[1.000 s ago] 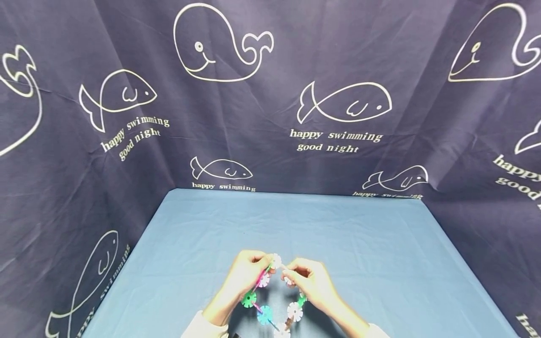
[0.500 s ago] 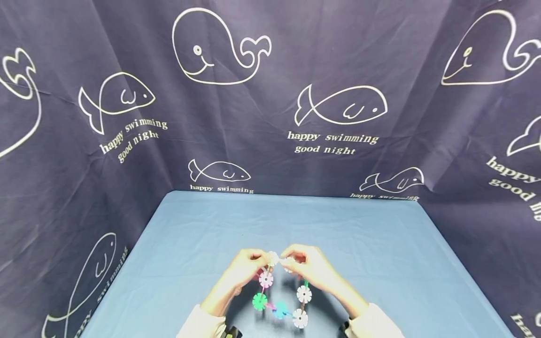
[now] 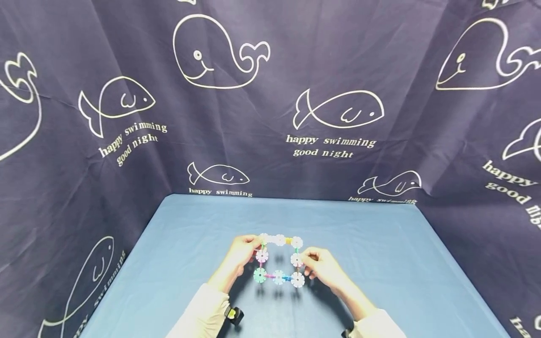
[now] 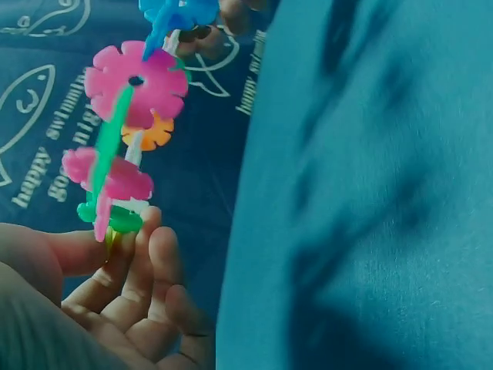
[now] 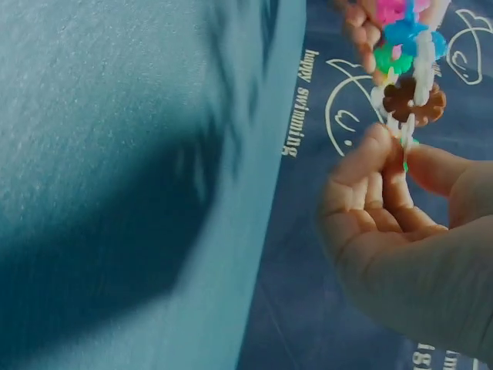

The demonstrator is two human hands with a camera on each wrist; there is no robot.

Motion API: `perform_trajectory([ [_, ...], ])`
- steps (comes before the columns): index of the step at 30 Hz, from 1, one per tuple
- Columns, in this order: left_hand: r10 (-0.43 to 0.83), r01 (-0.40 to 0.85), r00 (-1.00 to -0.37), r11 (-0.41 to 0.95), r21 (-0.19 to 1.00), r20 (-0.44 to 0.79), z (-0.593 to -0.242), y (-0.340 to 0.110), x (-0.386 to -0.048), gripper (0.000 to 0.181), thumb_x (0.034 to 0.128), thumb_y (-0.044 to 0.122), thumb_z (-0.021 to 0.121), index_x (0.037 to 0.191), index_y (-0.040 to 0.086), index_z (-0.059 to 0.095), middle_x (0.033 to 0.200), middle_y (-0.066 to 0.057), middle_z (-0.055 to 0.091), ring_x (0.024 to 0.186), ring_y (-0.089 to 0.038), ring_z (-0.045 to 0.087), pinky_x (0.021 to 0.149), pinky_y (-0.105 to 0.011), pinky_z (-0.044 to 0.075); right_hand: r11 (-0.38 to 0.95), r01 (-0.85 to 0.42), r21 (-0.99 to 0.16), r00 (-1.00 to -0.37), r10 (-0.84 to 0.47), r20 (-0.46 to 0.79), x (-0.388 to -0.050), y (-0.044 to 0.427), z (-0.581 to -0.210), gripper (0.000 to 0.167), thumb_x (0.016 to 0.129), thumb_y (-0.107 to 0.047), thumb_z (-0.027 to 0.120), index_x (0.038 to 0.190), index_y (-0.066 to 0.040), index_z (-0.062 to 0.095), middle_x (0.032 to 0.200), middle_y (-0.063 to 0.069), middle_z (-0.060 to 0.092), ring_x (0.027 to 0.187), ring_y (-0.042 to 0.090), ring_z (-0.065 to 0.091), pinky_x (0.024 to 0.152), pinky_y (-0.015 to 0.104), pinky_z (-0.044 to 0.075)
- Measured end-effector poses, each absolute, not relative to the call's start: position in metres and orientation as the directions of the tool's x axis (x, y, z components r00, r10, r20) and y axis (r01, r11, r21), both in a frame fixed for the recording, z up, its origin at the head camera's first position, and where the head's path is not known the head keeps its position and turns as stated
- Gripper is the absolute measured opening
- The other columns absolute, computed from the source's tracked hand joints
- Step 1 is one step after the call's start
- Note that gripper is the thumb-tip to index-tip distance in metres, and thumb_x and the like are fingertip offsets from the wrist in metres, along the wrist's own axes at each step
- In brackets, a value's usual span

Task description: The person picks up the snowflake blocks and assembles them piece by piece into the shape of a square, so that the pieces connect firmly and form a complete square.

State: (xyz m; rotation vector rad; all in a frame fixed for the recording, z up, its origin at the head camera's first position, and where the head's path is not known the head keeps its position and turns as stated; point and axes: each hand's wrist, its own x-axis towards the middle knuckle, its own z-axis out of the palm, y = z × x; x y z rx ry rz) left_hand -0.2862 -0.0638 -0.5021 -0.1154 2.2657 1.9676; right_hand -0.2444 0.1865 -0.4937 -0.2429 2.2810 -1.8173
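A square ring of interlocking snowflake discs [image 3: 259, 275] is held up over the table in front of me. Most of its discs look white in the head view, linked by edge-on coloured ones. My left hand [image 3: 240, 251] pinches its far left corner between thumb and fingers; in the left wrist view a pink disc [image 4: 139, 81] rises above those fingertips. On the right side, my right hand [image 3: 323, 266] pinches the middle disc with thumb and forefinger. A brown disc [image 5: 414, 102] shows just past that grip in the right wrist view. The pinched edges are partly hidden by fingers.
Blue cloth covers the table [image 3: 338, 225], and shadows of the hands and ring fall on it. A dark curtain [image 3: 270, 117] printed with whales and fish encloses the back and sides. A dark wrist device [image 3: 234, 315] shows at the left sleeve.
The ring has moved away from me and now shows as a neat square. My right hand has shifted from the far edge down to the middle of the right side; the left keeps its corner.
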Motion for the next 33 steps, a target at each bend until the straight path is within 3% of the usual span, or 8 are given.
perform_trajectory([
  [4, 0.030, -0.189, -0.980, 0.145, 0.971, -0.196, -0.508, -0.060, -0.301, 0.025, 0.0964, 0.026, 0.068, 0.097, 0.001, 0.070, 0.077, -0.001, 0.066, 0.062, -0.013, 0.057, 0.057, -0.030, 0.049, 0.219, 0.042, -0.975, -0.979, -0.187, -0.084, -0.258, 0.182, -0.499, 0.019, 0.100, -0.007, 0.057, 0.098, 0.010, 0.064, 0.072, 0.003, 0.058, 0.057, 0.010, 0.050, 0.051, 0.021, 0.046],
  [10, 0.105, -0.259, -0.956, 0.152, 0.954, -0.276, -0.517, -0.057, -0.310, 0.016, 0.0966, 0.013, 0.064, 0.107, 0.001, 0.067, 0.078, -0.003, 0.063, 0.057, -0.011, 0.056, 0.049, -0.023, 0.047, 0.187, 0.107, -0.977, -0.987, -0.096, -0.126, -0.273, 0.183, -0.511, 0.016, 0.099, -0.001, 0.053, 0.095, 0.011, 0.063, 0.065, 0.002, 0.052, 0.053, 0.010, 0.044, 0.047, 0.019, 0.040],
  [19, 0.096, -0.204, -0.970, 0.188, 0.961, -0.225, -0.526, -0.046, -0.308, 0.010, 0.0910, -0.002, 0.063, 0.100, -0.002, 0.068, 0.071, -0.002, 0.061, 0.054, -0.009, 0.055, 0.049, -0.021, 0.044, 0.307, 0.119, -0.944, -0.992, 0.000, -0.125, -0.281, 0.184, -0.526, 0.020, 0.098, -0.006, 0.058, 0.081, 0.003, 0.063, 0.063, 0.002, 0.051, 0.049, 0.010, 0.039, 0.044, 0.022, 0.034],
  [28, 0.039, -0.178, -0.980, 0.274, 0.945, -0.196, -0.538, -0.040, -0.306, 0.005, 0.0890, -0.005, 0.064, 0.089, -0.003, 0.068, 0.069, -0.002, 0.059, 0.051, -0.010, 0.051, 0.044, -0.020, 0.038, 0.560, 0.050, -0.827, -0.999, 0.041, -0.032, -0.284, 0.184, -0.537, 0.019, 0.092, -0.006, 0.064, 0.074, 0.000, 0.065, 0.074, 0.003, 0.062, 0.073, 0.017, 0.054, 0.071, 0.033, 0.047],
  [33, 0.014, -0.141, -0.988, 0.358, 0.923, -0.156, -0.540, -0.038, -0.305, 0.007, 0.0860, -0.005, 0.065, 0.083, 0.000, 0.069, 0.066, -0.002, 0.059, 0.049, -0.010, 0.050, 0.041, -0.020, 0.039, 0.660, 0.008, -0.752, -1.000, 0.001, -0.009, -0.286, 0.185, -0.536, 0.020, 0.091, -0.009, 0.065, 0.071, -0.004, 0.067, 0.085, 0.007, 0.071, 0.078, 0.020, 0.061, 0.077, 0.042, 0.053],
])
